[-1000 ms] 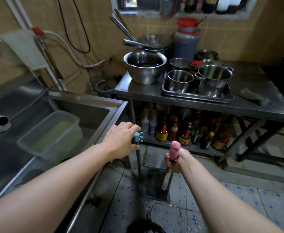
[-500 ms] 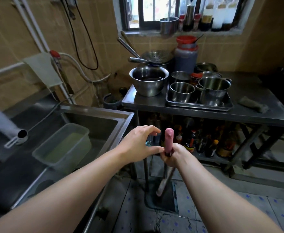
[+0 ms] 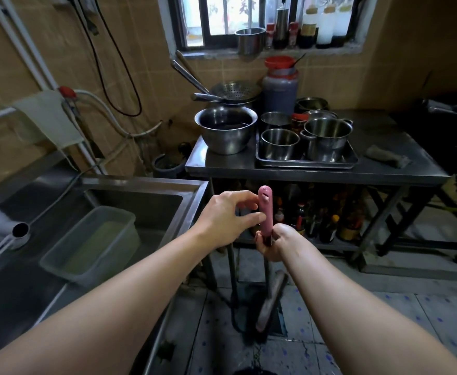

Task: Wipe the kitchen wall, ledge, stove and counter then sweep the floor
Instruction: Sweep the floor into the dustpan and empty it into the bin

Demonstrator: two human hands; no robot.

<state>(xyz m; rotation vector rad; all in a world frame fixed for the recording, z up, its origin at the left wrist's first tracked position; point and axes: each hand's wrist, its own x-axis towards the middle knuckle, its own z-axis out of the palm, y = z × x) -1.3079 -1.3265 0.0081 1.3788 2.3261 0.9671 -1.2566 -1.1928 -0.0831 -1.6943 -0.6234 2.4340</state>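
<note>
Head view: two hands at one pink broom handle (image 3: 265,209), which stands upright.
The right hand (image 3: 274,244) grips it low; the left hand (image 3: 228,217), fingers (image 3: 245,196) loosely spread, touches it just left, near the top.

The right hand (image 3: 274,244) hides the middle of the pink handle (image 3: 265,209), and its lower end is lost in shadow. Bottles (image 3: 316,220) under the surface (image 3: 330,174) are too dim to identify. A dark object (image 3: 254,371) is cut off at the bottom edge.
</note>
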